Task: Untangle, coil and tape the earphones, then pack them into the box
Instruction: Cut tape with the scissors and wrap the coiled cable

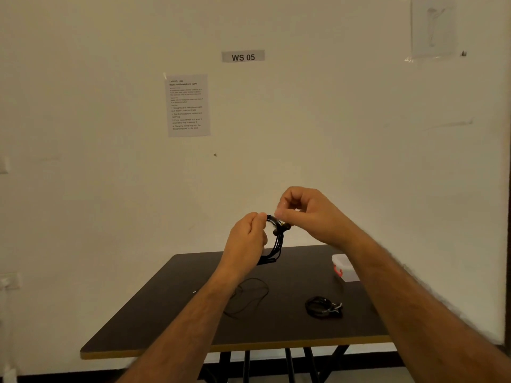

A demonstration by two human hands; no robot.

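I hold a coil of black earphones up in the air above the dark table. My left hand grips the coil's left side with curled fingers. My right hand pinches the top of the coil, where a bit of pale tape seems to sit; the tape is too small to make out clearly. Two earbuds stick out just below my right fingers. A second coiled and taped pair of earphones lies on the table to the right. A loose black cable lies near the middle, partly behind my left forearm.
A translucent box with a red latch stands at the table's right side, partly behind my right forearm. A sheet of printed instructions and a "WS 05" label hang on the wall behind.
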